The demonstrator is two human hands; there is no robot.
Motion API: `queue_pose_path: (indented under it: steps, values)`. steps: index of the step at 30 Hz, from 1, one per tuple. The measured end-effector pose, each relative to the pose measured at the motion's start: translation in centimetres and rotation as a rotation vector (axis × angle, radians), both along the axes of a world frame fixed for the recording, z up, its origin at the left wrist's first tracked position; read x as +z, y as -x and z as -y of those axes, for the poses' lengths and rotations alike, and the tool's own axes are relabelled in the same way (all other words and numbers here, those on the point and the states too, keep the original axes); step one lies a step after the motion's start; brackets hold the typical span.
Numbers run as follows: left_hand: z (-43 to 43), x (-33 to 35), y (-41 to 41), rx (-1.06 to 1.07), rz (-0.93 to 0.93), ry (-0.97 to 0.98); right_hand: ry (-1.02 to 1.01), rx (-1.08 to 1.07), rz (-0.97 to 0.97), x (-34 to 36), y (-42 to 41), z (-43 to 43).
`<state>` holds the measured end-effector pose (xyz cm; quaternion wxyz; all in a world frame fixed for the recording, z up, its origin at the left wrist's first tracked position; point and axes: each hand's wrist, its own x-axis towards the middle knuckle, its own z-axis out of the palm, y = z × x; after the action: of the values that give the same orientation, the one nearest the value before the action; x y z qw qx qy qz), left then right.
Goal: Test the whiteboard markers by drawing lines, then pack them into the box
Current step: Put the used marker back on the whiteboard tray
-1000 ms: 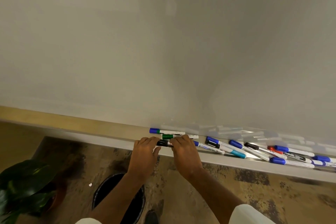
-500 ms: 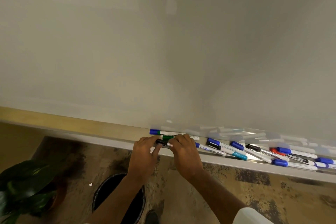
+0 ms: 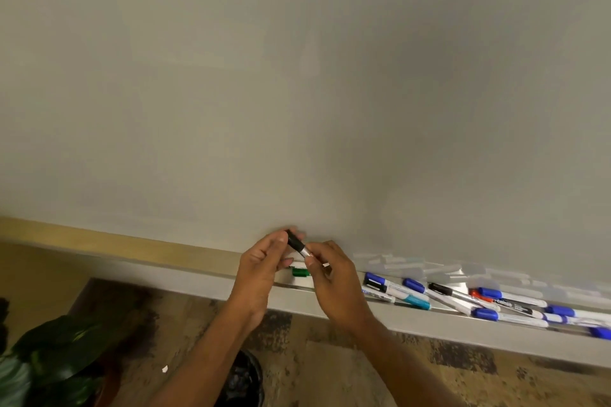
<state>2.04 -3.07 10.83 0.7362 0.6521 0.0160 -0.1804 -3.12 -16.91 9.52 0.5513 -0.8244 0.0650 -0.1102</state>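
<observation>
Both hands on one black-capped marker [image 3: 298,245], held just above the marker tray [image 3: 463,331].

From my station I see the left hand [image 3: 261,263] pinching the black cap between thumb and fingertips; the right hand [image 3: 334,279] pinches the pale barrel just below the cap, its other fingers curled; the marker is tilted, cap end up and to the left, close against the lower edge of the whiteboard [image 3: 297,76]; a green-capped marker [image 3: 300,272] lies in the tray between the two hands; further right in the tray sit the loose markers [image 3: 485,313], blue, black, teal and red caps, some crossing one another; below the tray I make out patterned floor [image 3: 363,373], a dark bin [image 3: 245,381] and a leafy plant [image 3: 59,350] at lower left.
</observation>
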Motion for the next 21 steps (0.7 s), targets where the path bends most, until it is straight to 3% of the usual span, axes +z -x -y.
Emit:
queue_pose_path:
  steps: [6,14,21]
  values:
    - [1.4,7.0,1.2,-0.077,-0.044,0.221,-0.233,0.043,-0.113,8.4,1.8,0.9]
    - [4.2,15.3,3.6,-0.179,0.062,0.333,-0.451,0.025,-0.094,17.6,4.9,2.2]
    - [6.3,20.4,5.4,-0.292,0.116,0.353,-0.659,0.144,-0.04,22.4,7.1,4.4]
